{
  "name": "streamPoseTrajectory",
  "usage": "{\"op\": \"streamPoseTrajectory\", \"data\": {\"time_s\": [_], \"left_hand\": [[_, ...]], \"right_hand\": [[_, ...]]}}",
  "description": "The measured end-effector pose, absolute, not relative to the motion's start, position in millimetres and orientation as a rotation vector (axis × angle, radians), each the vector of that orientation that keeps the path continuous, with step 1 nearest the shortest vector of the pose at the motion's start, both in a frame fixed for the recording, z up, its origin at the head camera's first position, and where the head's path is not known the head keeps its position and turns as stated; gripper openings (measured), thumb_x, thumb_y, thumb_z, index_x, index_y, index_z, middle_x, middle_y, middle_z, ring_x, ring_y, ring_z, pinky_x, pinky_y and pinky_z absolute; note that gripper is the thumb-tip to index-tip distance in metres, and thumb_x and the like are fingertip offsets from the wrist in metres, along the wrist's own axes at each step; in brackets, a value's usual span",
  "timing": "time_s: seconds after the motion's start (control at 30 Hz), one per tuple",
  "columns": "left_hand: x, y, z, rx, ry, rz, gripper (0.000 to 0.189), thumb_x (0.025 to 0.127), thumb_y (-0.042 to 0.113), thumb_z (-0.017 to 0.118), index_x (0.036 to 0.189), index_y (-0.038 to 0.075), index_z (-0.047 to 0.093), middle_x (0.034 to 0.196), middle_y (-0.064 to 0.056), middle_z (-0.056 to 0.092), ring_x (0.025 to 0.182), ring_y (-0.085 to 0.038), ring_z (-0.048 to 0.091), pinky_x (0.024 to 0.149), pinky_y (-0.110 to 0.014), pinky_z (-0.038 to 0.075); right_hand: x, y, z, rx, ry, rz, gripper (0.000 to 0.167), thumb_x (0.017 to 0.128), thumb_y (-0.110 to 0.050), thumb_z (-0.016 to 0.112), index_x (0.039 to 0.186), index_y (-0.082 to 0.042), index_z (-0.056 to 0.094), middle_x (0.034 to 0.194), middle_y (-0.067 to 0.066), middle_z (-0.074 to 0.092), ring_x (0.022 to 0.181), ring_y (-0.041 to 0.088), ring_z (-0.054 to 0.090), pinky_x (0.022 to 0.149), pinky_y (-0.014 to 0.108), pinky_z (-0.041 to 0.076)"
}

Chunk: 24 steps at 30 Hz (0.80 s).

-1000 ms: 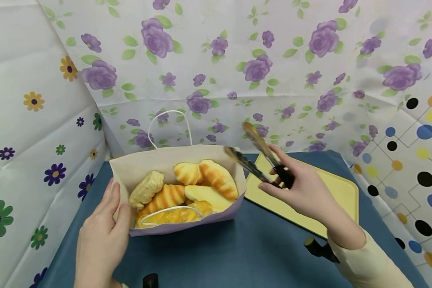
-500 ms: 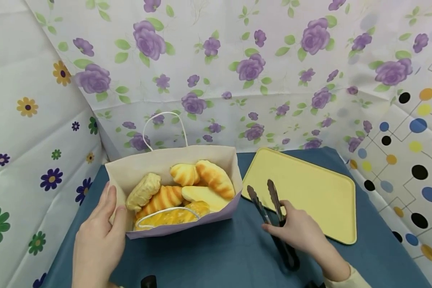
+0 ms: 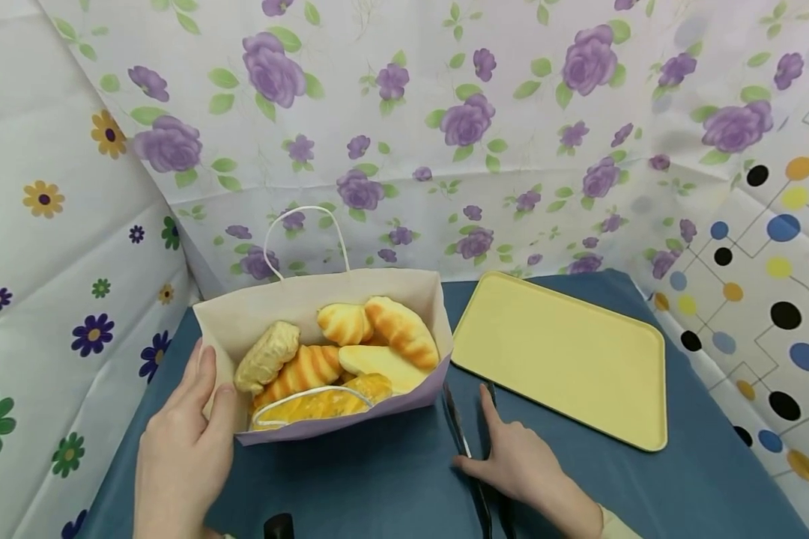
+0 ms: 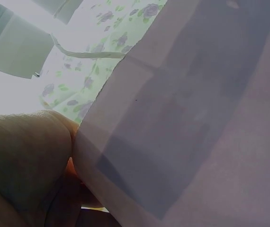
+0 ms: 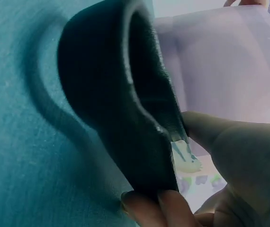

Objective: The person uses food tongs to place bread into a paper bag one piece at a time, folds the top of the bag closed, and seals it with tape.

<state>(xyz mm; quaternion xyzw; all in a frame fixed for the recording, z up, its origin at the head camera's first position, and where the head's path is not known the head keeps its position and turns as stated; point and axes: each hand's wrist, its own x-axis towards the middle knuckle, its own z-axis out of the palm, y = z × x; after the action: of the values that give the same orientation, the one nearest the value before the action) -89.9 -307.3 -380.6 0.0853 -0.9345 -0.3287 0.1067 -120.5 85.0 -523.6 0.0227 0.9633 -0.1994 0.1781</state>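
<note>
A paper bag [image 3: 411,404], lilac outside and cream inside, lies tilted with its mouth toward me. Inside are several bread pieces, among them a curved golden roll [image 3: 402,332], a striped roll [image 3: 310,370], a pale wrinkled roll [image 3: 267,356] and a yellow loaf [image 3: 350,400]. My left hand [image 3: 185,442] grips the bag's left side, thumb in front. To the right of the bag, my right hand [image 3: 522,464] holds black-handled tongs between thumb and fingers. In the right wrist view the tongs' handle [image 5: 111,104] is close over the blue cloth, casting a shadow.
A yellow rectangular tray [image 3: 566,359] lies right of the bag, beyond my right hand. Blue cloth [image 3: 357,486] covers the table. Floral sheets [image 3: 404,135] hang behind and at the sides. One white bag handle [image 3: 306,213] stands up; another droops across the bread.
My right hand has brought the tongs down from above the tray to the table beside the bag, moving toward me and left. The left hand stays on the bag.
</note>
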Motion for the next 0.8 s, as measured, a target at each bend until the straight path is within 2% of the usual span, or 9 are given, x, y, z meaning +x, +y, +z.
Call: {"op": "streamPoseTrajectory", "data": {"time_s": [0.2, 0.33, 0.47, 0.53, 0.67, 0.73, 0.8], "left_hand": [[-91.1, -305.7, -380.8, 0.236, -2.740, -0.970, 0.058, 0.115, 0.041, 0.038, 0.168, 0.017, 0.032, 0.174, 0.004, 0.025, 0.152, -0.046, 0.038, 0.114, -0.073, 0.035], [-92.4, -304.9, -382.3, 0.218, -2.739, -0.977, 0.058, 0.115, 0.041, 0.038, 0.168, 0.016, 0.032, 0.174, 0.003, 0.026, 0.152, -0.046, 0.038, 0.114, -0.073, 0.035], [-94.2, -306.7, -383.5, 0.194, -2.734, -0.980, 0.059, 0.115, 0.041, 0.039, 0.168, 0.016, 0.032, 0.174, 0.002, 0.025, 0.152, -0.046, 0.038, 0.114, -0.074, 0.035], [-94.8, -308.7, -384.5, 0.174, -2.729, -0.967, 0.058, 0.115, 0.041, 0.039, 0.168, 0.019, 0.032, 0.175, 0.000, 0.023, 0.146, -0.049, 0.046, 0.110, -0.076, 0.038], [-96.1, -317.1, -386.3, 0.135, -2.769, -0.926, 0.060, 0.116, 0.046, 0.038, 0.171, 0.028, 0.025, 0.177, -0.006, 0.012, 0.135, -0.058, 0.053, 0.100, -0.081, 0.042], [-96.2, -325.9, -387.3, 0.081, -2.811, -0.925, 0.064, 0.116, 0.046, 0.036, 0.173, 0.028, 0.012, 0.178, -0.008, 0.000, 0.143, -0.060, 0.042, 0.103, -0.084, 0.035], [-96.5, -338.8, -388.9, -0.020, -2.832, -0.966, 0.069, 0.117, 0.042, 0.034, 0.172, 0.024, -0.004, 0.177, -0.009, -0.015, 0.156, -0.057, 0.018, 0.115, -0.082, 0.022]], "right_hand": [[-122.8, 81.4, -532.4, 0.046, 2.759, -0.409, 0.125, 0.077, -0.082, 0.075, 0.172, -0.017, 0.026, 0.058, 0.005, 0.054, 0.047, 0.021, 0.052, 0.045, 0.033, 0.030], [-122.9, 81.2, -537.4, 0.057, 2.755, -0.340, 0.126, 0.076, -0.088, 0.071, 0.172, -0.019, 0.027, 0.059, 0.006, 0.054, 0.047, 0.022, 0.051, 0.046, 0.033, 0.027], [-122.3, 81.4, -537.8, 0.096, 2.732, -0.371, 0.131, 0.074, -0.095, 0.063, 0.174, -0.021, 0.021, 0.061, 0.008, 0.055, 0.050, 0.023, 0.053, 0.047, 0.035, 0.029], [-124.2, 83.3, -534.2, 0.119, 2.716, -0.402, 0.130, 0.076, -0.098, 0.056, 0.174, -0.022, 0.017, 0.062, 0.008, 0.056, 0.050, 0.024, 0.055, 0.047, 0.035, 0.030], [-133.4, 103.9, -516.2, 0.157, 2.739, -0.461, 0.121, 0.083, -0.100, 0.039, 0.175, -0.029, 0.003, 0.063, 0.008, 0.057, 0.049, 0.024, 0.054, 0.045, 0.035, 0.031], [-141.3, 127.0, -504.9, 0.138, 2.780, -0.472, 0.117, 0.086, -0.099, 0.033, 0.174, -0.030, -0.003, 0.069, 0.011, 0.062, 0.054, 0.025, 0.059, 0.045, 0.037, 0.036], [-149.5, 156.8, -494.8, 0.080, 2.832, -0.484, 0.113, 0.091, -0.095, 0.030, 0.174, -0.027, -0.004, 0.090, 0.021, 0.072, 0.071, 0.035, 0.070, 0.054, 0.046, 0.051]]}}
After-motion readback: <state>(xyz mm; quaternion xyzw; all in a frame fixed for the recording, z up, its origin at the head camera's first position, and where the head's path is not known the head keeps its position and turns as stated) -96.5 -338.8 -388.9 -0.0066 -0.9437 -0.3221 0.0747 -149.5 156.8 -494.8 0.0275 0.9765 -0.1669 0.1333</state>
